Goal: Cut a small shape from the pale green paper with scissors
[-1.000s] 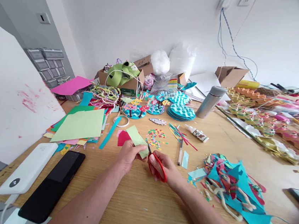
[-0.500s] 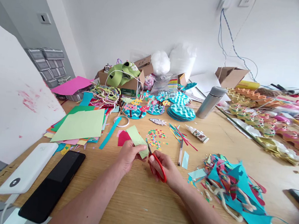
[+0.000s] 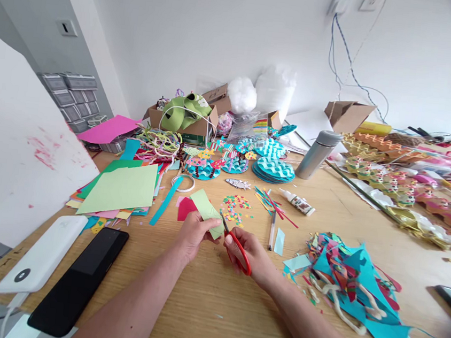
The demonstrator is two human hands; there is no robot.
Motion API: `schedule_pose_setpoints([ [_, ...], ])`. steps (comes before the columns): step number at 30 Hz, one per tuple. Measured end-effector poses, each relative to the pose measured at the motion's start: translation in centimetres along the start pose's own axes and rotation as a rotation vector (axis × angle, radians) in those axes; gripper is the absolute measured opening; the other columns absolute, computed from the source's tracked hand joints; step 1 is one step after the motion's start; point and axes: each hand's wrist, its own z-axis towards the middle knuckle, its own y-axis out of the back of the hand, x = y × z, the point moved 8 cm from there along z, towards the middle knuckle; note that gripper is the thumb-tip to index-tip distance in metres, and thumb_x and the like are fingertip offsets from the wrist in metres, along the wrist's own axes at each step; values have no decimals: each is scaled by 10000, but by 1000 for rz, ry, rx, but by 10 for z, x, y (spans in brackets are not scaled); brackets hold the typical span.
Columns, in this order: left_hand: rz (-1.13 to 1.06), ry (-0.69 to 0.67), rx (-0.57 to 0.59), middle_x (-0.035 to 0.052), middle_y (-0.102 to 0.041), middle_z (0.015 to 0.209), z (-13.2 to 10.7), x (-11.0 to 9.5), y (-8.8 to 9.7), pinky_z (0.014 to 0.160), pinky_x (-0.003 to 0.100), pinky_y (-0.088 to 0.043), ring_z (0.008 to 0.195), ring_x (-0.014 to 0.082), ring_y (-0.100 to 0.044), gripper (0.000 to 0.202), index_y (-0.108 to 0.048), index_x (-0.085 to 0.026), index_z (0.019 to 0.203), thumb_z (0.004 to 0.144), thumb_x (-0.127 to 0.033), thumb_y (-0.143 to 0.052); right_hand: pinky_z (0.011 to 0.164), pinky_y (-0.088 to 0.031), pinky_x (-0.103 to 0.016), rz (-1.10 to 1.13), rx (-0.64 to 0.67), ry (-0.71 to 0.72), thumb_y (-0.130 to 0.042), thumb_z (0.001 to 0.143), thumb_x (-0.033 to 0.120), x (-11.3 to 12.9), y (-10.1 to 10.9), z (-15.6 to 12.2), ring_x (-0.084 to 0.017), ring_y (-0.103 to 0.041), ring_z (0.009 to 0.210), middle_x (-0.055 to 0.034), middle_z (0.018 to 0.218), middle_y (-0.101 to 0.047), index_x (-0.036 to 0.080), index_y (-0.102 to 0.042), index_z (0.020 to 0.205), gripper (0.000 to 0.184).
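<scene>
My left hand pinches a strip of light green paper just above the wooden table. My right hand grips red-handled scissors, fingers through the loops, with the blades at the paper's right edge. A dark pink scrap lies under the green strip. Small coloured paper bits are scattered just beyond the scissors.
A black phone and white power bank lie at the near left. Coloured paper sheets are stacked at the left. A pen, glue bottle, steel flask, teal paper discs and teal scraps fill the right.
</scene>
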Motion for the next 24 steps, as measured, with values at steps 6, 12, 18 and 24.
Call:
schedule_pose_setpoints([
  [6,-5,-3,1,22,-620,568,1,-1,-1,447,252,-442,486,134,-551,206,-637,-129,641,571,-294,-739,343,-222,-194,-17,9,-1,-594,732,658,1,0,0,-59,-359,313,94,419,-424,197,-444,695,486],
  [12,-2,-10,7,29,-620,560,-1,-3,-1,441,246,-436,486,137,-557,210,-640,-130,628,577,-306,-742,350,-231,-197,-20,17,7,-585,735,670,2,-1,-1,-63,-376,323,89,440,-436,201,-432,702,494],
  [18,17,-21,19,25,-610,551,0,-4,-1,442,241,-435,490,135,-553,211,-641,-136,619,576,-311,-751,358,-239,-200,-37,54,22,-517,755,715,1,-3,-1,-67,-386,335,82,455,-452,200,-430,724,522],
  [24,18,-16,25,36,-606,555,0,-4,-1,462,265,-438,503,142,-537,220,-637,-140,622,595,-321,-760,357,-241,-192,-38,65,26,-508,769,708,1,-3,-2,-61,-390,338,76,474,-458,190,-450,741,521],
])
